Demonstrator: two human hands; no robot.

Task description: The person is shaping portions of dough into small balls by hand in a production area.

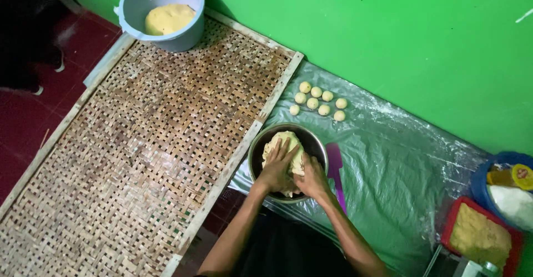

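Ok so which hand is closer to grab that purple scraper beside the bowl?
The right hand, most likely. It rests on the dough at the side of the metal bowl nearest the purple scraper, which lies just outside the rim on the plastic sheet. The left hand would have to cross over.

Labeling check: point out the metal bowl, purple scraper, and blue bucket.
metal bowl (317,139): head view, bare right rim.
purple scraper (335,160): head view, middle of blade.
blue bucket (186,39): head view, outer wall.
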